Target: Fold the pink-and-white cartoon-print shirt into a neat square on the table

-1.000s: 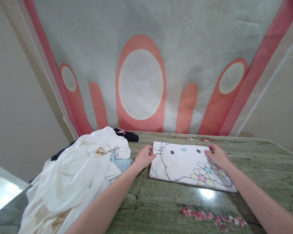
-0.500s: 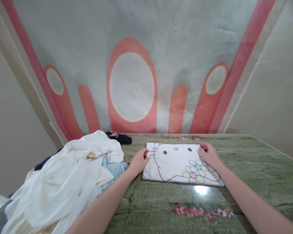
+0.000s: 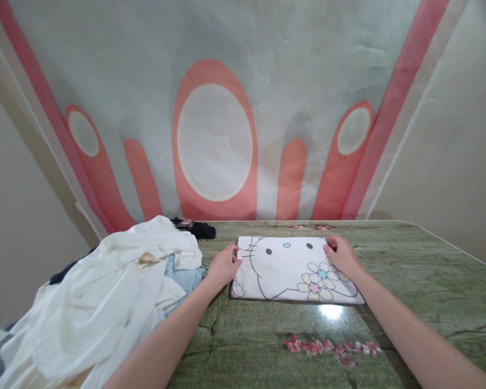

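A folded white cloth with a cartoon cat face and flowers [image 3: 285, 267] lies flat on the green marble-patterned table [image 3: 421, 281]. My left hand [image 3: 223, 266] grips its left edge, fingers curled around the fold. At the far right corner of the cloth, my right hand [image 3: 341, 256] rests on it with fingers pinched on the edge.
A heap of white laundry [image 3: 105, 302] with a light blue piece [image 3: 184, 278] covers the table's left side. A dark garment [image 3: 198, 229] lies behind the heap. A grey and red patterned sheet [image 3: 227, 108] hangs on the wall behind the table.
My view has drifted to the right, so everything sits further left in the picture. Both hands keep their hold on the folded cloth's edges.
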A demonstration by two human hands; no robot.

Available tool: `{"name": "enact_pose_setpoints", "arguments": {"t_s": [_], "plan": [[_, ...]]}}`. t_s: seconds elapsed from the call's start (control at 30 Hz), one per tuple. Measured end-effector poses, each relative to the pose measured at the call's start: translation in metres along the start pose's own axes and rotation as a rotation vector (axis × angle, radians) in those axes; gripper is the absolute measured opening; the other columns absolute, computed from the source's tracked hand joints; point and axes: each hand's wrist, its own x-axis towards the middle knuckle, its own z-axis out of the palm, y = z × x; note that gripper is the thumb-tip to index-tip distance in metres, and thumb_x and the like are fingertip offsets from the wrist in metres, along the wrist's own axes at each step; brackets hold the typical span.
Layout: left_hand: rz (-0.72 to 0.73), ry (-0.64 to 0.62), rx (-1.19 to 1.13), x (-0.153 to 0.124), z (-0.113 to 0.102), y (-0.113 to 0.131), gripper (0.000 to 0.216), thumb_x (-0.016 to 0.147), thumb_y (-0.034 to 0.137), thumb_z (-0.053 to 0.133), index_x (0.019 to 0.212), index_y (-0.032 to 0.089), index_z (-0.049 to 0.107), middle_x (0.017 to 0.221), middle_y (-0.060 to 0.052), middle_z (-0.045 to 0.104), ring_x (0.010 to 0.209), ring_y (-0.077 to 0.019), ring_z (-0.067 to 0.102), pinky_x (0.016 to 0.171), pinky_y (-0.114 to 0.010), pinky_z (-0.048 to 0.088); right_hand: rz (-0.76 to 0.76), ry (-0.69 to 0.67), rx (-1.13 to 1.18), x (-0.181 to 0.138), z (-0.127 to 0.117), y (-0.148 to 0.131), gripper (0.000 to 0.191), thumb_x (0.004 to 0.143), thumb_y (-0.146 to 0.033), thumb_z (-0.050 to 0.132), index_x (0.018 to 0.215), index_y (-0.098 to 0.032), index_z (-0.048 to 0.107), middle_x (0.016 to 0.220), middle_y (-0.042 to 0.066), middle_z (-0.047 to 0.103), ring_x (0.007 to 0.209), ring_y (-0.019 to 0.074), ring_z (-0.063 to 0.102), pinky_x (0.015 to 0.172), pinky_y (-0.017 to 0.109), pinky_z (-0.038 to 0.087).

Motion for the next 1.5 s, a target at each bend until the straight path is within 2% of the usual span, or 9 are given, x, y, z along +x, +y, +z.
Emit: {"name": "enact_pose_setpoints", "arguments": {"t_s": [0.2, 0.3, 0.4, 0.5, 0.63, 0.83, 1.07, 1.3, 1.5], "plan": [[-0.034, -0.029, 0.185, -0.001, -0.011, 0.008, 0.032, 0.081, 0.022, 0.049, 0.112, 0.018, 0.050, 0.092, -0.006, 0.064, 0.089, -0.0202, 0.059, 0.074, -0.027, 0.041, -0.018, 0.006, -0.038, -0.001, -0.002, -0.002, 0.035, 0.077, -0.021, 0.043, 0.108, -0.010, 0.055, 0.102, 0.013, 0.063, 0.093, 0.0217, 0.059, 0.087, 0.036, 0.044], [0.155, 0.033, 0.249, -0.006, -0.008, 0.023, 0.038, 0.087, 0.024, 0.039, 0.123, 0.016, 0.044, 0.122, -0.012, 0.052, 0.115, -0.0215, 0.046, 0.094, -0.032, 0.033, -0.123, 0.040, -0.079, -0.003, -0.009, -0.015, 0.040, 0.080, -0.025, 0.040, 0.114, -0.009, 0.053, 0.109, 0.015, 0.059, 0.101, 0.0237, 0.056, 0.092, 0.038, 0.041], [0.377, -0.109, 0.262, -0.015, 0.004, 0.035, 0.050, 0.091, 0.039, 0.031, 0.134, 0.012, 0.034, 0.141, -0.012, 0.033, 0.131, -0.0221, 0.025, 0.106, -0.036, 0.019, -0.324, -0.027, -0.111, -0.008, -0.013, -0.033, 0.049, 0.084, -0.036, 0.040, 0.125, -0.012, 0.045, 0.128, 0.014, 0.049, 0.119, 0.0252, 0.043, 0.101, 0.041, 0.033], [0.403, -0.224, 0.284, -0.024, 0.016, 0.039, 0.066, 0.089, 0.054, 0.025, 0.138, 0.010, 0.027, 0.145, -0.014, 0.022, 0.135, -0.0241, 0.014, 0.108, -0.040, 0.013, -0.383, -0.209, -0.141, -0.013, -0.011, -0.042, 0.055, 0.084, -0.048, 0.041, 0.130, -0.018, 0.043, 0.138, 0.009, 0.040, 0.129, 0.0257, 0.030, 0.105, 0.045, 0.025], [0.309, -0.213, 0.291, -0.027, 0.022, 0.033, 0.073, 0.087, 0.059, 0.025, 0.139, 0.008, 0.025, 0.146, -0.016, 0.017, 0.135, -0.0259, 0.010, 0.108, -0.042, 0.012, -0.291, -0.339, -0.177, -0.018, -0.006, -0.034, 0.057, 0.084, -0.056, 0.036, 0.131, -0.024, 0.043, 0.142, 0.005, 0.033, 0.132, 0.0259, 0.025, 0.107, 0.048, 0.019], [0.090, -0.106, 0.348, -0.017, 0.022, 0.016, 0.067, 0.088, 0.049, 0.033, 0.134, 0.001, 0.030, 0.142, -0.024, 0.024, 0.132, -0.0307, 0.020, 0.105, -0.045, 0.018, -0.158, -0.230, -0.068, -0.005, -0.008, -0.012, 0.049, 0.084, -0.048, 0.041, 0.123, -0.021, 0.050, 0.137, 0.008, 0.042, 0.127, 0.0266, 0.034, 0.106, 0.050, 0.021], [0.177, -0.038, 0.248, -0.006, 0.015, 0.004, 0.044, 0.085, 0.018, 0.037, 0.128, 0.011, 0.041, 0.133, -0.013, 0.044, 0.123, -0.0199, 0.039, 0.103, -0.034, 0.027, 0.315, -0.141, 0.422, 0.012, -0.042, 0.001, 0.035, 0.078, -0.032, 0.050, 0.107, -0.012, 0.053, 0.103, 0.018, 0.063, 0.086, 0.0266, 0.065, 0.075, 0.044, 0.054], [0.223, 0.081, 0.153, 0.003, 0.015, 0.000, 0.044, 0.077, 0.008, 0.045, 0.120, 0.012, 0.046, 0.123, -0.011, 0.050, 0.118, -0.0190, 0.043, 0.102, -0.033, 0.031, 0.351, -0.279, 0.519, 0.011, -0.040, 0.003, 0.015, 0.073, -0.020, 0.059, 0.087, -0.015, 0.058, 0.078, 0.012, 0.069, 0.072, 0.0231, 0.067, 0.064, 0.038, 0.058], [0.208, 0.106, 0.323, 0.016, 0.000, 0.014, 0.037, 0.080, 0.009, 0.044, 0.117, 0.014, 0.049, 0.125, -0.012, 0.047, 0.116, -0.0214, 0.043, 0.098, -0.035, 0.034, 0.170, -0.297, 0.468, 0.017, -0.037, 0.001, 0.026, 0.072, -0.009, 0.053, 0.095, -0.016, 0.064, 0.101, 0.009, 0.067, 0.096, 0.0211, 0.061, 0.090, 0.040, 0.047]]}}
